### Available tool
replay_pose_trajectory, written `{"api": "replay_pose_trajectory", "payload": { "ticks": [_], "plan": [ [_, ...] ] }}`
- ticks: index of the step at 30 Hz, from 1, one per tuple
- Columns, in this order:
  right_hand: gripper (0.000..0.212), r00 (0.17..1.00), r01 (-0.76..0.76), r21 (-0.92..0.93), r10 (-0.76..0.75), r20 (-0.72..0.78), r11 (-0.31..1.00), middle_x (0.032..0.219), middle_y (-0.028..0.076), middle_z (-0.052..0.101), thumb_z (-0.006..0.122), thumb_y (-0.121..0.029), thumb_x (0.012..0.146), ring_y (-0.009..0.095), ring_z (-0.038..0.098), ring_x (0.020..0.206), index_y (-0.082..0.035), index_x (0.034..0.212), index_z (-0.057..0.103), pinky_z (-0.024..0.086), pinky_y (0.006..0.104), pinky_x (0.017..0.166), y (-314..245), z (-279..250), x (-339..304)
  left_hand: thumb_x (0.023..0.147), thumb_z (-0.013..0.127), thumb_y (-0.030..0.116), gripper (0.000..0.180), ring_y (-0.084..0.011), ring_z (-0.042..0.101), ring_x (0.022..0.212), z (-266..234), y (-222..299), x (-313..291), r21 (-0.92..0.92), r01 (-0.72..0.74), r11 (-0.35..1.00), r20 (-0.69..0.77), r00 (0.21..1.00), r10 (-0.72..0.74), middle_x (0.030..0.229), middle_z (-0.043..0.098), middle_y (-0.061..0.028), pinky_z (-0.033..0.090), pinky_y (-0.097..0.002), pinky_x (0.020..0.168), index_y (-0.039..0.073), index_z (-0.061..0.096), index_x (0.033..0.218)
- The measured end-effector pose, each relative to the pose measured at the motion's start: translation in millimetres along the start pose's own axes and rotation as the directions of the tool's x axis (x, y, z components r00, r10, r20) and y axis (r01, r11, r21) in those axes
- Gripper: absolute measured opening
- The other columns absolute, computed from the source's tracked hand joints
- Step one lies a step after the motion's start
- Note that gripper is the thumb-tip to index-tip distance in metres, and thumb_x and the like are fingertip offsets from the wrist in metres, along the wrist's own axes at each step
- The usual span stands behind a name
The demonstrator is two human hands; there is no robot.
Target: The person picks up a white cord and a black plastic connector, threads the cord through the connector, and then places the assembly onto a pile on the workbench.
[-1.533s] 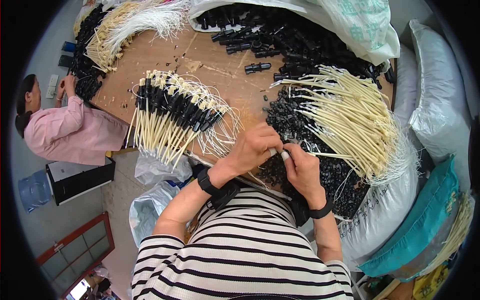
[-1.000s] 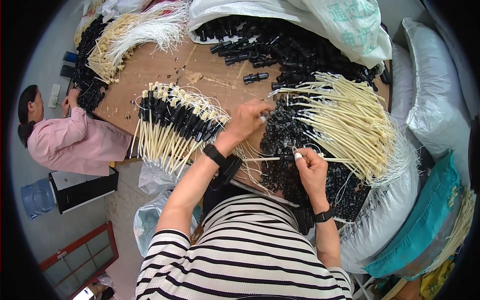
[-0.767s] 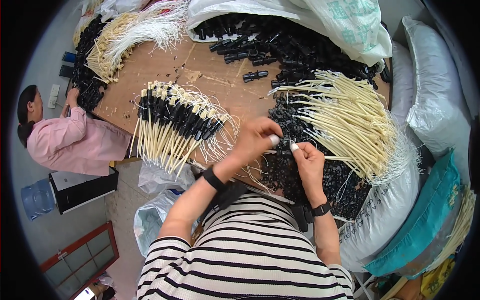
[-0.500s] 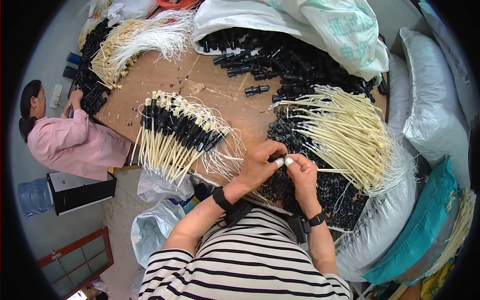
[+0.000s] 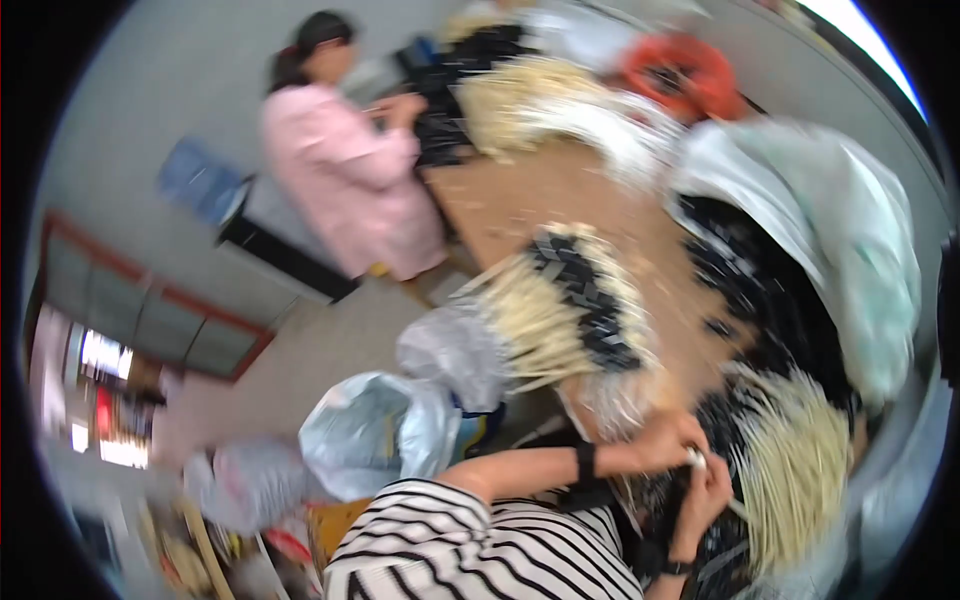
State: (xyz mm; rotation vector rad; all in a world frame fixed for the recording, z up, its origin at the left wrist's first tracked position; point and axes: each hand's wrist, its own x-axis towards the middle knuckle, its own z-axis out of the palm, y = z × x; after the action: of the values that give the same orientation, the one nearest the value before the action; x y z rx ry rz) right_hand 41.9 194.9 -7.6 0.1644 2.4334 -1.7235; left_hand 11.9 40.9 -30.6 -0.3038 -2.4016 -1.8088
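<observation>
My left hand (image 5: pixel 668 442) and my right hand (image 5: pixel 708 490) meet fingertip to fingertip above the table's near edge. Both are closed in a pinch, with white coverings at the fingertips. Whatever they hold is too small and blurred to make out. A cream tube (image 5: pixel 738 508) shows beside my right hand; I cannot tell whether that hand grips it. To the right lies a heap of thin cream tubes (image 5: pixel 800 470), over small black pieces (image 5: pixel 722 550). Left of my hands, a bundle of cream tubes with black fittings (image 5: pixel 580 295) and white wires lies across the table edge.
A white sack (image 5: pixel 850 240) spills black parts (image 5: pixel 735 265) onto the brown table (image 5: pixel 500 215). A person in pink (image 5: pixel 340 165) works at the far end, near more tubes and white strands (image 5: pixel 600 120) and a red basket (image 5: pixel 680 75). An open plastic bag (image 5: pixel 370 425) stands left of me.
The view has swung left, so the table and my hands appear farther right, and everything is blurred. My two hands are still together in a pinch.
</observation>
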Motion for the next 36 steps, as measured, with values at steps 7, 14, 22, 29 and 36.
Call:
{"api": "replay_pose_trajectory", "payload": {
  "ticks": [7, 14, 22, 29, 36],
  "plan": [
    [0.027, 0.949, 0.295, -0.145, -0.272, 0.160, 0.944, 0.086, 0.011, 0.066, 0.061, -0.023, 0.094, 0.020, 0.058, 0.071, 0.002, 0.105, 0.066, 0.047, 0.0368, 0.064, -28.2, 10.8, -9.3, 0.054, 0.070, 0.012, 0.012, -0.0256, 0.064, 0.060, -17.5, 0.0, -22.9, 0.116, -0.008, 0.993, -0.253, 0.967, 0.038, 0.063, 0.065, -0.0057, 0.046, -0.0374, 0.052, 0.010, 0.069, 0.065],
    [0.025, 0.847, 0.454, -0.155, -0.371, 0.380, 0.878, 0.079, 0.010, 0.061, 0.056, -0.022, 0.098, 0.020, 0.052, 0.065, 0.001, 0.101, 0.066, 0.042, 0.0383, 0.060, -50.2, 22.1, 1.6, 0.056, 0.068, 0.010, 0.015, -0.0282, 0.059, 0.060, -48.1, 15.5, -31.2, 0.121, 0.002, 0.993, -0.353, 0.935, 0.041, 0.060, 0.057, -0.0047, 0.039, -0.0382, 0.049, 0.006, 0.054, 0.059],
    [0.023, 0.883, 0.463, -0.457, -0.350, 0.312, 0.760, 0.088, 0.013, 0.064, 0.065, -0.020, 0.092, 0.023, 0.058, 0.073, 0.000, 0.105, 0.066, 0.048, 0.0339, 0.065, -68.4, 28.0, -5.7, 0.053, 0.064, 0.010, 0.016, -0.0304, 0.053, 0.060, -56.2, 8.6, -30.7, 0.411, -0.057, 0.910, -0.495, 0.824, 0.275, 0.069, 0.052, -0.0068, 0.036, -0.0402, 0.050, 0.005, 0.049, 0.058],
    [0.036, 0.855, -0.075, 0.047, 0.040, 0.517, 0.996, 0.103, 0.014, 0.065, 0.051, -0.020, 0.098, 0.019, 0.058, 0.078, -0.001, 0.127, 0.055, 0.047, 0.0311, 0.066, -67.2, 0.5, 9.9, 0.058, 0.062, 0.010, 0.028, -0.0334, 0.057, 0.067, -79.5, 16.0, -49.1, 0.437, -0.401, 0.805, -0.007, 0.893, 0.449, 0.073, 0.055, -0.0083, 0.040, -0.0427, 0.053, 0.007, 0.055, 0.084],
    [0.040, 0.529, 0.790, -0.179, -0.504, 0.683, 0.587, 0.092, 0.014, 0.069, 0.053, -0.005, 0.094, 0.013, 0.053, 0.059, 0.005, 0.132, 0.052, 0.042, 0.0286, 0.052, -18.5, -6.5, 22.4, 0.060, 0.062, 0.015, 0.020, -0.0370, 0.057, 0.074, -62.2, -6.5, -54.2, 0.416, -0.147, 0.897, -0.010, 0.986, 0.166, 0.067, 0.053, -0.0162, 0.042, -0.0456, 0.061, 0.006, 0.060, 0.078]
  ]
}}
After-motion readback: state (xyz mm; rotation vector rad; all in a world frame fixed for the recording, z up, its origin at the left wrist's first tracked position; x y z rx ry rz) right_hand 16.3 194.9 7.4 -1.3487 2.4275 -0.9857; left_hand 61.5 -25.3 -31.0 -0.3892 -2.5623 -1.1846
